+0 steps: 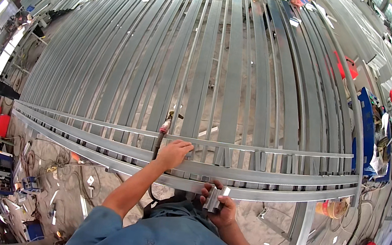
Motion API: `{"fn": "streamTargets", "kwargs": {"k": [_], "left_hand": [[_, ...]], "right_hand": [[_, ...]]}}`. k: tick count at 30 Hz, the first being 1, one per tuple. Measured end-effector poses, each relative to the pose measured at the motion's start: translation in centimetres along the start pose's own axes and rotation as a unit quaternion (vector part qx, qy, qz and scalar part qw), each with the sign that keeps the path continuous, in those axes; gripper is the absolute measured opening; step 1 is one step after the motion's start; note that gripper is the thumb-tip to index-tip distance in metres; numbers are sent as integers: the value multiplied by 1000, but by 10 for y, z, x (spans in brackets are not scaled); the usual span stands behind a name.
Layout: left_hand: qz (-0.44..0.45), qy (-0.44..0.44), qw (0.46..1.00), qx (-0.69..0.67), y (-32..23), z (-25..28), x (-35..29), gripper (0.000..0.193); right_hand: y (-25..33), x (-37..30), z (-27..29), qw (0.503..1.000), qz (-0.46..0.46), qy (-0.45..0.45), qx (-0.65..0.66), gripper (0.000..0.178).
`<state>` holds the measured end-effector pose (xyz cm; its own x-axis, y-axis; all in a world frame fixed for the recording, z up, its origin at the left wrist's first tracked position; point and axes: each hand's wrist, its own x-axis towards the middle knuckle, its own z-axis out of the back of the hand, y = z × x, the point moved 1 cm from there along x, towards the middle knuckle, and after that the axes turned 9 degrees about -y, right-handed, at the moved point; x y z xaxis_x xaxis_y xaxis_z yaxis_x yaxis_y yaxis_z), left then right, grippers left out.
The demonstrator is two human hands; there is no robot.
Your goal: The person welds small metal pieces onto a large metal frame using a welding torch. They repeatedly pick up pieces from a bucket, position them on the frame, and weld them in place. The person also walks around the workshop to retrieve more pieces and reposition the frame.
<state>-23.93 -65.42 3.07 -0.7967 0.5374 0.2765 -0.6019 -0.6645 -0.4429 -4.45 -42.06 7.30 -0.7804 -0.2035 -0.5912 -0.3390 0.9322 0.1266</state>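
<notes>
My right hand (222, 212) is closed round a few short pieces of silvery metal channel (216, 199), close to my body at the frame's near edge. My left hand (174, 154) lies palm down over the near rails, its fingers pointing to the right, with no object seen in it. Just left of that hand, a welding torch (165, 125) with a red part and a black hose rests on the metal. Long grey steel strips (198, 81) run away from me, side by side. A thin metal bar (275, 151) crosses their near ends.
Across the frame, another person's gloved hands (299, 0) work at its far edge. A steel front rail (288, 195) stands between me and the strips. Cables and scraps litter the floor (91, 180). On the right is a blue cart (365, 131); red boxes (2, 125) stand at left.
</notes>
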Motion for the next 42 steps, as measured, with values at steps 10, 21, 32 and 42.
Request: {"fn": "streamTargets", "kwargs": {"k": [10, 21, 32, 42], "left_hand": [[303, 11, 914, -270, -131, 70, -36, 44], [370, 18, 872, -320, -109, 104, -94, 65], [339, -57, 909, -234, 46, 151, -112, 53], [68, 49, 992, -99, 166, 96, -74, 46]], "right_hand": [[-13, 17, -20, 998, 7, 58, 6, 72], [-83, 42, -78, 980, -36, 108, -164, 88], [-190, 74, -108, 995, 85, -14, -45, 82], [-242, 45, -99, 983, 114, -133, -49, 73]]}}
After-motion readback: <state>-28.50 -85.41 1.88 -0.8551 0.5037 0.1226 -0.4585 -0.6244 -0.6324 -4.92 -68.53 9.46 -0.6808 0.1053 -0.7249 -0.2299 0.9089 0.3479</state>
